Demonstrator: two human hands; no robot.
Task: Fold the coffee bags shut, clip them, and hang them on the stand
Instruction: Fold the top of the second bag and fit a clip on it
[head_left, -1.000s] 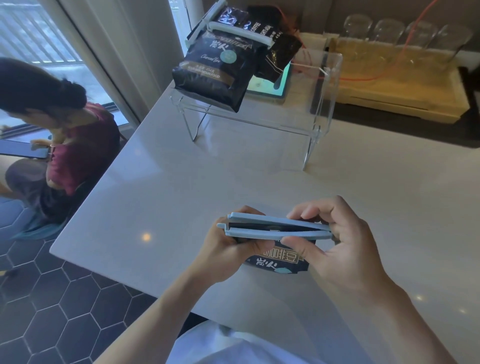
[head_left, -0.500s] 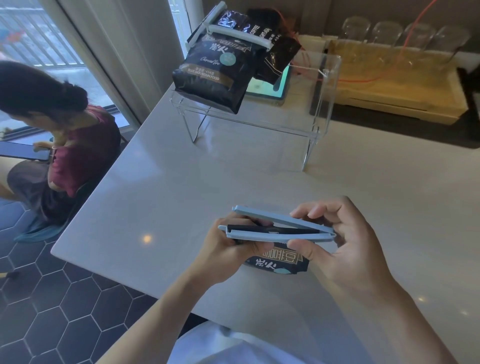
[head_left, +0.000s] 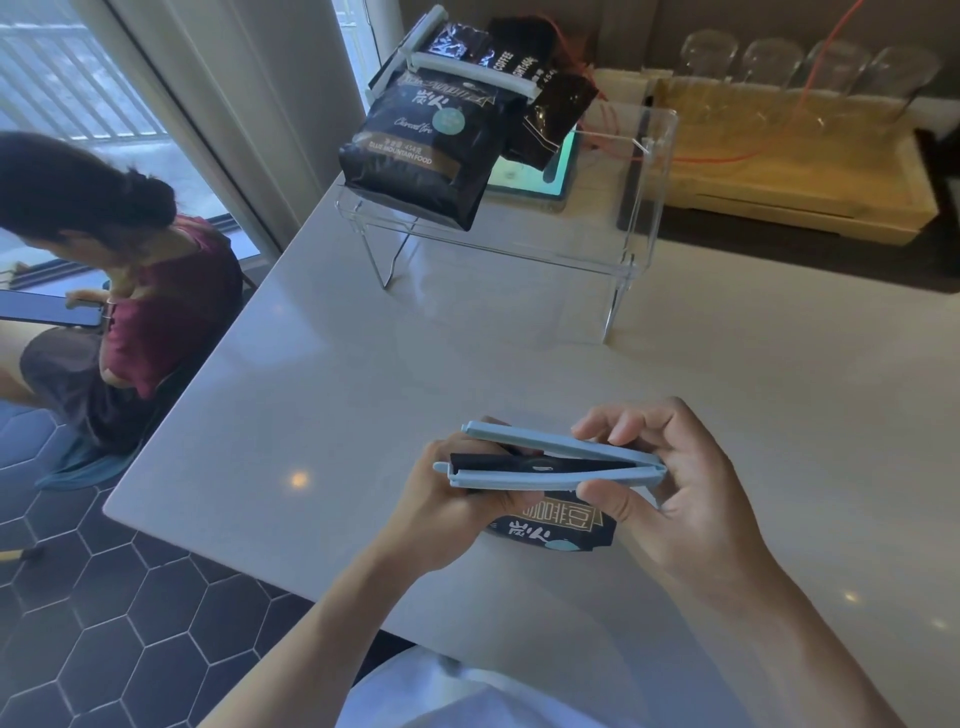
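Observation:
I hold a black coffee bag (head_left: 556, 527) over the near part of the white table (head_left: 363, 395). A long light-blue clip (head_left: 550, 460) straddles its folded top, jaws spread apart at the left end. My left hand (head_left: 462, 499) grips the bag and the clip's left end. My right hand (head_left: 670, 478) pinches the clip's hinged right end between thumb and fingers. At the far end a clear acrylic stand (head_left: 641, 208) carries a clipped black coffee bag (head_left: 421, 156) with a white clip (head_left: 467, 65), and a second dark bag (head_left: 545, 104) lies behind it.
A person in a red top (head_left: 150, 306) sits left of the table, beside the window. A wooden tray (head_left: 800, 176) with upturned glasses stands at the back right. A tablet (head_left: 530, 171) lies under the stand. The table's left edge drops to dark hexagon floor tiles.
The blue clip's upper arm has lifted away from the lower one at its left end, widening the gap over the bag's top. Both hands stay in the same place.

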